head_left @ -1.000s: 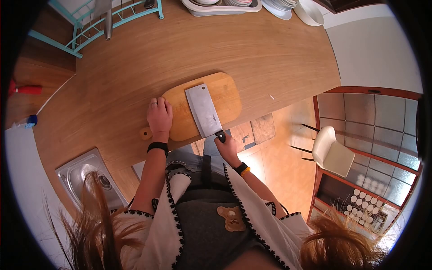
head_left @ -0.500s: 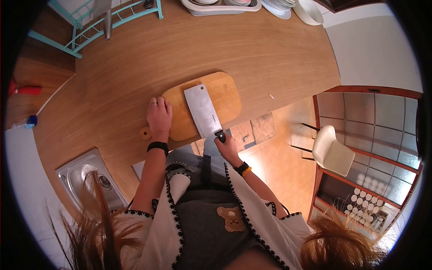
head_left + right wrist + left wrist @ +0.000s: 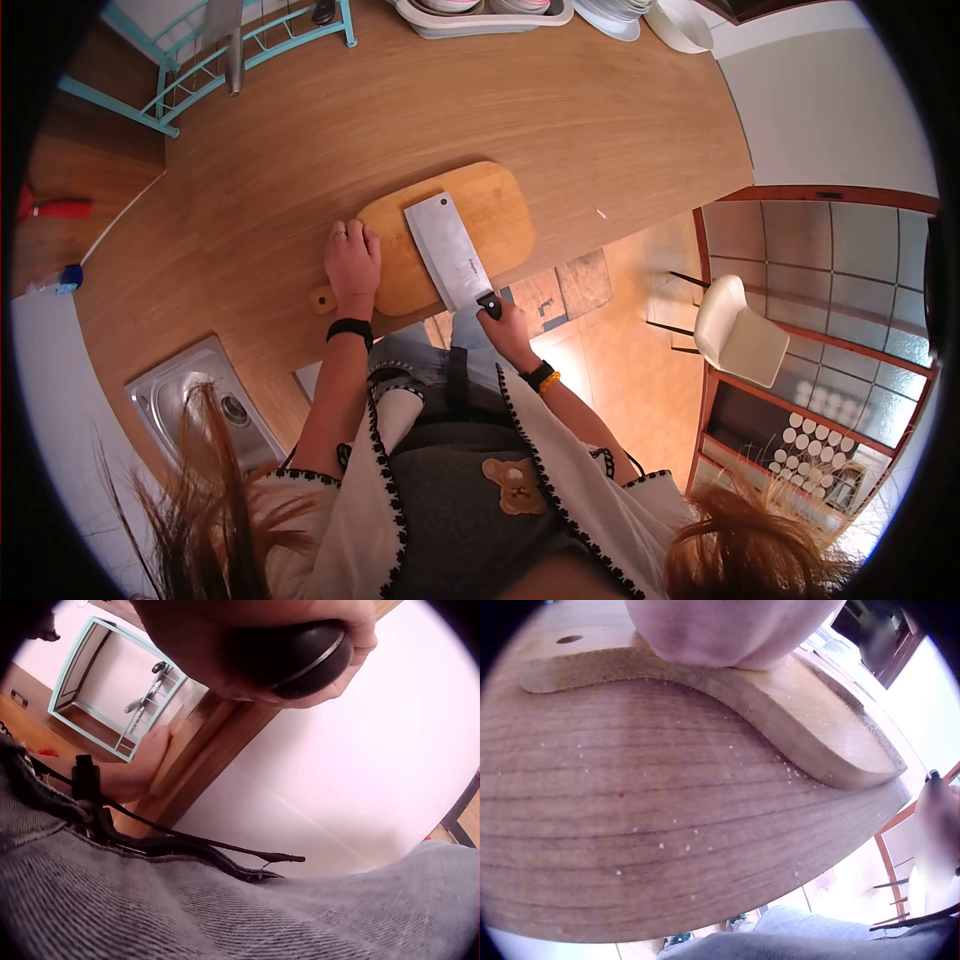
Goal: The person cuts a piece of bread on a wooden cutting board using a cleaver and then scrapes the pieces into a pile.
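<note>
On the counter lies a rounded wooden cutting board (image 3: 505,215), its short handle with a hole pointing left. A cleaver (image 3: 447,250) with a broad steel blade lies across it, the black handle (image 3: 319,664) sticking out past the counter's front edge. My right hand (image 3: 510,332) grips that handle. My left hand (image 3: 353,268) holds the board's left end, fingers bent at the edge; the fingertips are hidden. In the left wrist view the heel of the hand (image 3: 727,637) sits over the neck of the board.
Left of the body is a steel sink (image 3: 205,400). A teal rack (image 3: 185,85) with a hanging knife (image 3: 234,65) stands at the back left. A dish tub (image 3: 485,22) and a white bowl (image 3: 680,28) are at the back. A chair (image 3: 740,330) stands at right.
The cleaver's blade has swung very slightly left over the board, still in the right hand. The left hand has stayed at the board's end. The head view has shifted a little.
</note>
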Motion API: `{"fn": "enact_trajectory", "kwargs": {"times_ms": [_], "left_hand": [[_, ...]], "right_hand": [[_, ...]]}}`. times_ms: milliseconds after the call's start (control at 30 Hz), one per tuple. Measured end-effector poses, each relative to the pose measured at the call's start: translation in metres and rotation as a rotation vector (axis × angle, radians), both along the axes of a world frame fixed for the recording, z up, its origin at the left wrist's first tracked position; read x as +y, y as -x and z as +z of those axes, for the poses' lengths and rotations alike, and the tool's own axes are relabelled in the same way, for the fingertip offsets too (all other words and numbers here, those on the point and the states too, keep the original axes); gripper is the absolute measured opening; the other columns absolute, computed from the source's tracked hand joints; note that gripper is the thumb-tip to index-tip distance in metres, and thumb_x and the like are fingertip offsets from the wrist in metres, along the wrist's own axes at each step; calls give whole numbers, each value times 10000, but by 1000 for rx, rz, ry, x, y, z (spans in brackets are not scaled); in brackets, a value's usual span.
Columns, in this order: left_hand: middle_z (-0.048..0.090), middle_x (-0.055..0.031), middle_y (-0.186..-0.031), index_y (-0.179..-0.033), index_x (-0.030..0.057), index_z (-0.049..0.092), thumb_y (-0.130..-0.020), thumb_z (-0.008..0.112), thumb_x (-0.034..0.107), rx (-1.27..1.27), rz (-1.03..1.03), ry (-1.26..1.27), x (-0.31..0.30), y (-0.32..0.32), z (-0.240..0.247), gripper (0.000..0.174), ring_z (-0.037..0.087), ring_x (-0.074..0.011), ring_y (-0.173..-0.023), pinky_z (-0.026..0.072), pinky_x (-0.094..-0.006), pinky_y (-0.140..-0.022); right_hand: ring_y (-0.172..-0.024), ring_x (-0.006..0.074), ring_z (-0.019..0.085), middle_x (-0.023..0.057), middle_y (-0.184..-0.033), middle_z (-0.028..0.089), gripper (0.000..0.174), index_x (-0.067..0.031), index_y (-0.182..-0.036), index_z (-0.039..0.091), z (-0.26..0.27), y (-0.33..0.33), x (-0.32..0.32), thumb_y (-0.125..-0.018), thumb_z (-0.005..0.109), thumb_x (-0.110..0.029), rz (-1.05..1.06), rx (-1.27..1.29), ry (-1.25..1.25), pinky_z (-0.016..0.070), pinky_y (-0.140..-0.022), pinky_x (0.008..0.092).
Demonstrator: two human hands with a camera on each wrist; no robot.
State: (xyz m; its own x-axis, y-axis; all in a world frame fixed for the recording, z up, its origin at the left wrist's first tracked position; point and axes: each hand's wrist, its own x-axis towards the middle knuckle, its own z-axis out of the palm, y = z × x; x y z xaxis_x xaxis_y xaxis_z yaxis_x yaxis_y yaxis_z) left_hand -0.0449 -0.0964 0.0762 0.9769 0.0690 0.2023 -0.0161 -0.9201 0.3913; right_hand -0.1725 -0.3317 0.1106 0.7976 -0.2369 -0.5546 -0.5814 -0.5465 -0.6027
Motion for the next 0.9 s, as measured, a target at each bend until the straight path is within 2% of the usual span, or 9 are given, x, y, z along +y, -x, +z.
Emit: {"fn": "enact_trajectory", "kwargs": {"times_ms": [133,200,400,533,600,900], "left_hand": [[528,-159,-837,-836,60,500,-884,527,177,6,-10,-8,0,2,1,130,562,-349,-769,473,-443,-651],[527,-159,-834,-837,60,501,-888,524,175,-6,-2,-9,0,0,0,128,562,-347,-769,472,-441,-648],[526,-161,-833,-833,58,504,-894,521,172,-2,-11,24,0,0,2,131,561,-347,-768,472,-440,-648],[525,-160,-836,-831,59,505,-894,522,173,-31,-12,-3,-1,1,0,131,560,-347,-762,473,-441,-640],[524,-160,-840,-834,60,506,-894,521,171,-43,-4,9,0,0,-1,128,558,-347,-757,471,-444,-636],[527,-158,-842,-833,60,506,-887,526,174,-27,-9,5,1,0,-2,128,562,-348,-753,472,-442,-636]], "right_hand": [[-665,383,613,217,-688,607,251,1,-893,638,-2,3,1,-775,623,-219,-26,-37,-4,465,-578,438],[-570,228,584,150,-609,570,255,21,-894,628,-2,0,1,-779,625,-207,-7,-12,23,433,-538,365],[-565,249,579,156,-608,571,260,27,-892,624,-3,-3,0,-776,623,-205,-7,-106,-11,434,-540,379],[-569,255,585,159,-612,577,266,24,-902,627,2,-3,-1,-775,624,-209,-12,-62,-5,438,-542,376],[-705,371,621,206,-741,629,261,-31,-961,641,3,-6,-2,-781,616,-218,16,30,3,476,-617,429],[-693,364,611,209,-730,616,253,-17,-931,635,-3,-3,-8,-773,626,-214,37,-7,15,473,-612,415]]}}
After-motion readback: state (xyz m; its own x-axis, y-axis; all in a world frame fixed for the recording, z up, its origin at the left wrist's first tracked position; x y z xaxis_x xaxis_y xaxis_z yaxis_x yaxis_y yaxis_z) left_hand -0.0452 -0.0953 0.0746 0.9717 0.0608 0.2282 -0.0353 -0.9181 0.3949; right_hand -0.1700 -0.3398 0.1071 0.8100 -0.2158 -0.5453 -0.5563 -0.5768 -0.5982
